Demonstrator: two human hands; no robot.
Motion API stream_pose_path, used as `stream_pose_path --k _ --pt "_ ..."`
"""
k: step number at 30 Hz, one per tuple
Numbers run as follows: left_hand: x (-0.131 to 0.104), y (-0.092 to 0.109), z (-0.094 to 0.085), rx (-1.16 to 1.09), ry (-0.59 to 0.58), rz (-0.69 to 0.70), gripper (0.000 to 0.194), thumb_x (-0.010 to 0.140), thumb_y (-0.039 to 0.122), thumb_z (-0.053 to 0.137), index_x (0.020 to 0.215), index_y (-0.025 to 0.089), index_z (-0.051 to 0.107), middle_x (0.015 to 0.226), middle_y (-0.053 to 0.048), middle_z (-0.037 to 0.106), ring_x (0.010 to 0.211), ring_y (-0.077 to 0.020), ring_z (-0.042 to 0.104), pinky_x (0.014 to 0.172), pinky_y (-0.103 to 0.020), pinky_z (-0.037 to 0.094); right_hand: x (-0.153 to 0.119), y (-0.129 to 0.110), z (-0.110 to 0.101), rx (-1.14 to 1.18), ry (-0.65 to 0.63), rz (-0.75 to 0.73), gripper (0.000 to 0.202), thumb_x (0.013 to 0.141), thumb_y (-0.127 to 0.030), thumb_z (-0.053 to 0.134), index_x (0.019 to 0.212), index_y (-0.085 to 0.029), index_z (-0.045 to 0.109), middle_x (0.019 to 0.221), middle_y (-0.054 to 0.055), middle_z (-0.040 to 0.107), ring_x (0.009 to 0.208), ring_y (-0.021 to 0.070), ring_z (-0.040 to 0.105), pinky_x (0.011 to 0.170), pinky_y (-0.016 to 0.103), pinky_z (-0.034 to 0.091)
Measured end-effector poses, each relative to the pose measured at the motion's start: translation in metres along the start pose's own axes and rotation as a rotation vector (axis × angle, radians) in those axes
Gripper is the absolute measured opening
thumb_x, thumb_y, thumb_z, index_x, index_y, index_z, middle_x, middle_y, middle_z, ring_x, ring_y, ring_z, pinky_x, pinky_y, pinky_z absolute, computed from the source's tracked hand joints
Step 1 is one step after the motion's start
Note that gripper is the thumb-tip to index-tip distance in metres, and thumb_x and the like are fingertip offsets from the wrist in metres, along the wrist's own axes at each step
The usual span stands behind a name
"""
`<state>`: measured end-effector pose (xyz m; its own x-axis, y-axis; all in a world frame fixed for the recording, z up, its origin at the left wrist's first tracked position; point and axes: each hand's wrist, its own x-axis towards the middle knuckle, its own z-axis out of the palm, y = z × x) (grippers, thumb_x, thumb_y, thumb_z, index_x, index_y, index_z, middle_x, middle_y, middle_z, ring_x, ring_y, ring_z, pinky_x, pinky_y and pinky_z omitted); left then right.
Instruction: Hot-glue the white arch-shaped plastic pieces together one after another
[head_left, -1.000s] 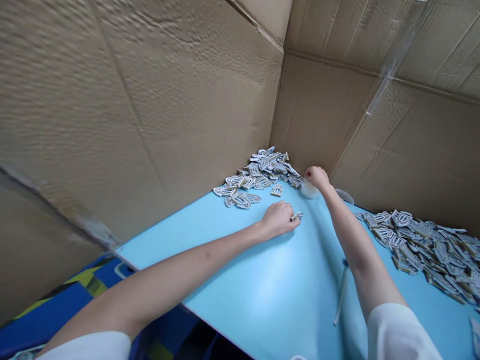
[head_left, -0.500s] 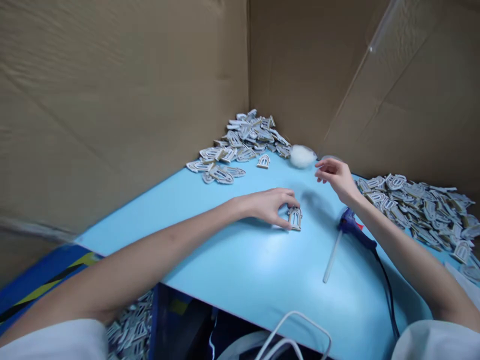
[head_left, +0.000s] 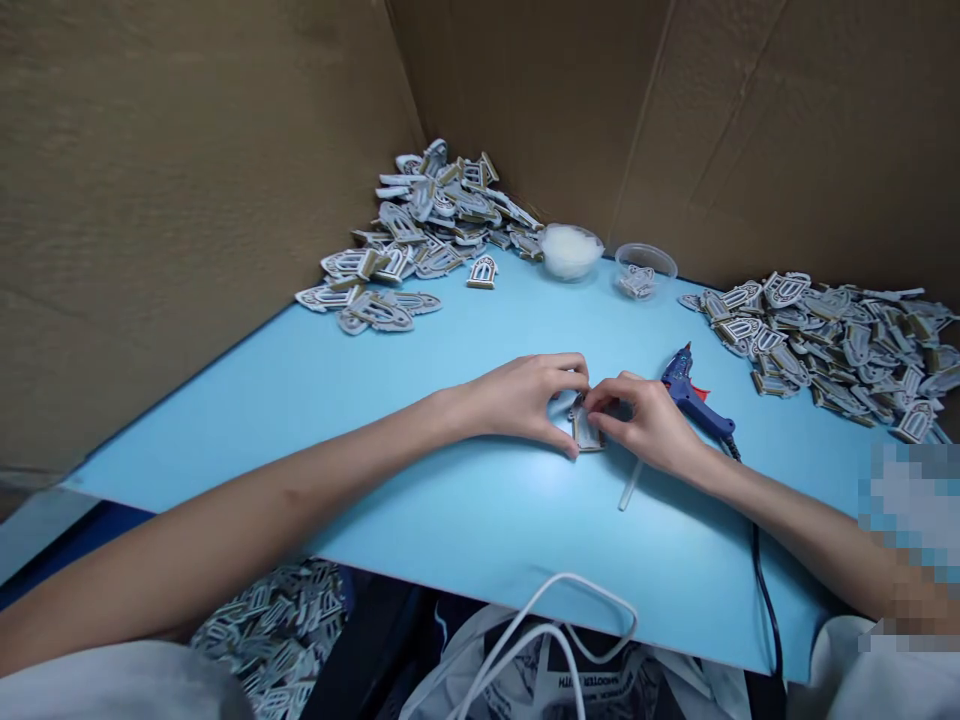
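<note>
A small arch-shaped piece [head_left: 587,432] lies on the blue table between my two hands. My left hand [head_left: 540,398] curls around its left side, with thumb and fingertips at its edge. From the right, my right hand [head_left: 637,415] pinches at the top of the piece, its thumb and fingers close together; whatever is between them is too small to make out. Just behind my right hand lies a blue glue gun [head_left: 682,385] with a red trigger, its clear glue stick [head_left: 630,487] pointing toward me.
Piles of arch pieces lie at the back left [head_left: 431,215] and right [head_left: 832,345]. A bowl of white material [head_left: 570,252] and a clear cup [head_left: 646,262] stand at the back. White tubing [head_left: 555,580] loops over the front edge. Cardboard walls [head_left: 225,150] surround the table.
My right hand has come from the back, near the clear cup, down to the arch piece. My left hand has stayed beside the piece. The camera view has shifted.
</note>
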<state>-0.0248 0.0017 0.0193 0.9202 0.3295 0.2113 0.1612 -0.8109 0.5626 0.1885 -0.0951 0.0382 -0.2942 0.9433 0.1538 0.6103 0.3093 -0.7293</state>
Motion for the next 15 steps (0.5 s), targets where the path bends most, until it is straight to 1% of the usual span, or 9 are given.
stream_pose_path --k 2,5,7,8,10,12,14,15 --pt "0.002 -0.001 -0.001 0.004 -0.002 0.014 0.051 0.079 0.061 0.088 0.102 0.018 0.072 0.111 -0.007 0.067 0.097 -0.0224 0.066 0.083 -0.029 0.048 0.000 0.004 0.004 -0.035 -0.010 -0.024 0.020 0.086 -0.001 0.069 0.088 -0.020 0.074 0.084 0.003 0.075 0.085 0.0208 0.064 0.079 0.033 0.047" --pt "0.005 0.000 -0.001 0.034 -0.016 0.030 0.051 0.078 0.062 0.089 0.096 0.017 0.071 0.108 -0.007 0.068 0.094 -0.0215 0.066 0.081 -0.029 0.049 -0.001 0.008 0.012 -0.126 0.014 -0.077 0.019 0.086 -0.002 0.069 0.088 -0.021 0.071 0.090 0.004 0.071 0.088 0.0219 0.062 0.083 0.035 0.047" --pt "0.006 0.001 0.000 0.080 -0.023 0.032 0.054 0.076 0.062 0.091 0.098 0.017 0.071 0.107 -0.007 0.069 0.091 -0.0214 0.067 0.078 -0.029 0.049 -0.003 0.007 0.012 -0.207 0.051 -0.102 0.018 0.087 -0.005 0.070 0.096 -0.021 0.069 0.099 0.006 0.068 0.092 0.0234 0.062 0.084 0.036 0.048" --pt "0.005 0.001 0.001 0.103 -0.012 0.032 0.056 0.075 0.062 0.091 0.100 0.016 0.071 0.108 -0.008 0.070 0.091 -0.0220 0.068 0.078 -0.030 0.050 -0.005 0.005 0.009 -0.254 0.068 -0.114 0.019 0.088 -0.009 0.070 0.103 -0.021 0.067 0.105 0.008 0.067 0.094 0.0245 0.062 0.085 0.036 0.048" --pt "0.003 0.000 0.004 0.122 0.037 0.047 0.060 0.076 0.064 0.090 0.108 0.016 0.072 0.113 -0.010 0.071 0.096 -0.0246 0.070 0.083 -0.032 0.053 -0.011 0.000 -0.006 -0.396 0.083 -0.124 0.025 0.092 -0.018 0.070 0.116 -0.020 0.062 0.115 0.011 0.067 0.101 0.0278 0.063 0.087 0.038 0.049" --pt "-0.001 -0.001 0.007 0.095 0.086 0.085 0.057 0.082 0.062 0.085 0.113 0.016 0.072 0.118 -0.013 0.073 0.105 -0.0273 0.071 0.092 -0.036 0.056 -0.022 -0.001 -0.027 -0.626 0.062 -0.062 0.027 0.098 -0.030 0.067 0.122 -0.020 0.059 0.118 0.015 0.067 0.105 0.0327 0.063 0.088 0.042 0.048" --pt "-0.005 -0.003 0.009 0.047 0.107 0.129 0.046 0.092 0.052 0.079 0.118 0.015 0.072 0.122 -0.015 0.074 0.110 -0.0279 0.072 0.098 -0.038 0.056 -0.036 0.003 -0.049 -0.893 0.016 0.120 0.029 0.099 -0.041 0.066 0.117 -0.018 0.061 0.110 0.018 0.068 0.101 0.0375 0.065 0.084 0.044 0.047" --pt "-0.006 -0.003 0.009 0.027 0.109 0.143 0.040 0.095 0.045 0.074 0.121 0.014 0.072 0.123 -0.015 0.074 0.111 -0.0275 0.072 0.100 -0.038 0.056 -0.043 0.008 -0.056 -0.985 -0.008 0.220 0.030 0.099 -0.045 0.067 0.112 -0.018 0.062 0.104 0.018 0.069 0.097 0.0384 0.066 0.081 0.044 0.046"
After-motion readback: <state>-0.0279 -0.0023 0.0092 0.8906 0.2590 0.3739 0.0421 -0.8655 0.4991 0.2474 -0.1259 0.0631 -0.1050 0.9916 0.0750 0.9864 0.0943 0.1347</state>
